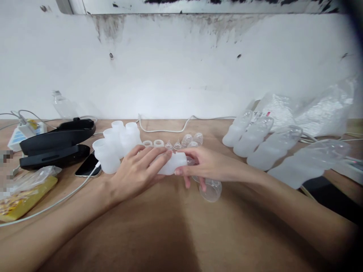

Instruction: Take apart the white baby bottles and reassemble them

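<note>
A frosted white baby bottle (171,165) lies sideways between my hands above the table. My left hand (141,164) is wrapped round its body from the left. At its other end, my right hand (210,162) grips the white collar with thumb and fingers, and a clear nipple (191,161) pokes out there towards the palm. Below my right fingers sits a clear dome cap (211,191). Just beyond the bottle are white collar rings (159,143), small clear nipples (177,145) and more clear caps (197,138). Several open bottle bodies (107,155) stand left of my hands.
Several capped bottles (258,136) stand in a row at right, with clear bags of white pieces (323,113) behind. At left are a black case (56,141), a phone (88,166) with a white cable, a yellow bag (28,194) and a power strip (27,132). A wall backs the table.
</note>
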Motion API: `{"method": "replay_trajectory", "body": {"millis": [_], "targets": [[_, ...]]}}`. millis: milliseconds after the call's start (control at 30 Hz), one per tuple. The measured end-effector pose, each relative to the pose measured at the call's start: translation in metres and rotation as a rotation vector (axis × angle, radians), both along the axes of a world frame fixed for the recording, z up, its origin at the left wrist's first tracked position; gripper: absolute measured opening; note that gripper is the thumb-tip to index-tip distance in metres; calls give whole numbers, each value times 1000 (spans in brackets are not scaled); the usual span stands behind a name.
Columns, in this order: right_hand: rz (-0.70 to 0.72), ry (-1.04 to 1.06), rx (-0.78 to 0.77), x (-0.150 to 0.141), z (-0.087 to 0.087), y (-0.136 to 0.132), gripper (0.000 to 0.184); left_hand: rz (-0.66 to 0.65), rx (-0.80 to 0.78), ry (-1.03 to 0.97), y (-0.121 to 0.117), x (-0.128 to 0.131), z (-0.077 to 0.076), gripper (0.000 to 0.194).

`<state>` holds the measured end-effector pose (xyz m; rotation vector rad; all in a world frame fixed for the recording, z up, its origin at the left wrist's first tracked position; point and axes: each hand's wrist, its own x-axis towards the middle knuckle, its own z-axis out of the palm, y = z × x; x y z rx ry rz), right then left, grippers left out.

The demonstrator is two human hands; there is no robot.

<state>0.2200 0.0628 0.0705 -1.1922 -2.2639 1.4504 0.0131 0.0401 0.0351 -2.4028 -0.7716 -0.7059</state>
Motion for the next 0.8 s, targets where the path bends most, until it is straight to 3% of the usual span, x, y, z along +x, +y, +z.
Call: {"method": "replay_trajectory", "body": {"millis": [100,233,300,400,467,533,633,700,733,800], "targets": [[39,-1,51,0,1,-2,29,-21,37,8,2,-2,2,34],[22,-39,179,-3,7,-7,27,-37,-108,-56,0,-5,10,41],[28,-95,332,-3,10,-9,29,-21,-236,-106,-1,-5,14,42],[94,-171,713,0,8,-7,30,8,-545,-199,-1,-3,19,44],[138,-174,846,2,4,-4,38,25,-713,-224,0,-3,19,43],[134,-140,743,3,0,-2,50,54,-696,-191,2,-4,15,43],[83,-56,280,3,-4,1,46,30,-384,-71,3,-5,3,41],[71,-57,78,2,-4,1,39,-12,-247,-24,2,-3,-3,39],[64,-80,92,2,-3,1,37,-8,-258,-39,2,-2,-5,41],[79,-129,337,3,-3,0,32,43,-423,-116,0,1,-4,43]]}}
